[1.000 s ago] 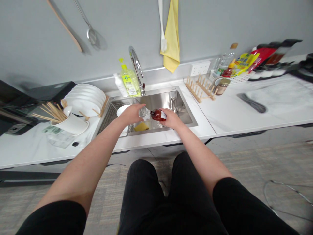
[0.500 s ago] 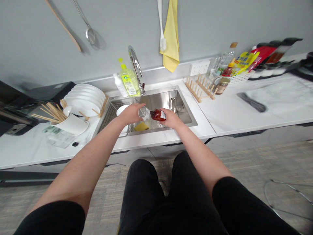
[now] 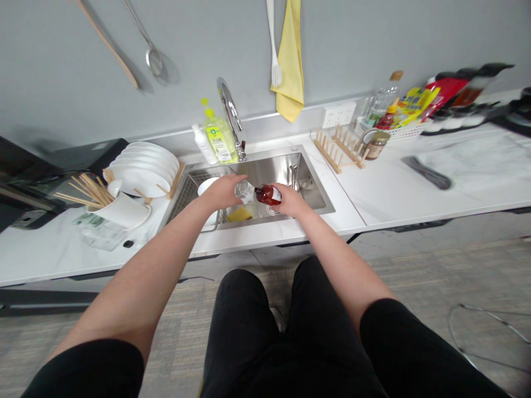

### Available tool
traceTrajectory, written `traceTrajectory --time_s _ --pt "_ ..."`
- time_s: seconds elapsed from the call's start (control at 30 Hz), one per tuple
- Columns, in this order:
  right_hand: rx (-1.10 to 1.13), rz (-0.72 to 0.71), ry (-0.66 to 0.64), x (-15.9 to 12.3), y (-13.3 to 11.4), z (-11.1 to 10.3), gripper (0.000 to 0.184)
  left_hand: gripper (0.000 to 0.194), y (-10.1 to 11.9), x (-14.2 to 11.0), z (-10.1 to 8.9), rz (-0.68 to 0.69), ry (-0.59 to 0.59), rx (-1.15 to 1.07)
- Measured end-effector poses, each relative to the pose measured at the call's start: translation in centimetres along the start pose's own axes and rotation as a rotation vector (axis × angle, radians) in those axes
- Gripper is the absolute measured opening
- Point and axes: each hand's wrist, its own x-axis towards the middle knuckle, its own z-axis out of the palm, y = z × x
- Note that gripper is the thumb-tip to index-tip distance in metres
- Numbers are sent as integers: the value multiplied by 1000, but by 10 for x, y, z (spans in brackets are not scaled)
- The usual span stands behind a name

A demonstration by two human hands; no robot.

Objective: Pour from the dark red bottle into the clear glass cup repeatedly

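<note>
Above the stainless steel sink (image 3: pixel 296 166), the right hand (image 3: pixel 291 200) closes around a small amber bottle (image 3: pixel 269 194) of reddish-brown liquid, while the left hand (image 3: pixel 223 193) grips a clear glass piece (image 3: pixel 244 191) touching the bottle's neck end. Below them, the basin holds 1 yellow sponge (image 3: pixel 239 214) and a white dish (image 3: pixel 206 187).
</note>
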Motion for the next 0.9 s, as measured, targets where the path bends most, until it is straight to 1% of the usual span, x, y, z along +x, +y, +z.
traceTrajectory --time_s 0.4,0.9 --pt "21 12 18 0 3 1 94 105 3 0 -3 -18 -11 5" --pt "37 -5 14 -1 4 1 93 104 4 2 -6 4 -19 19"
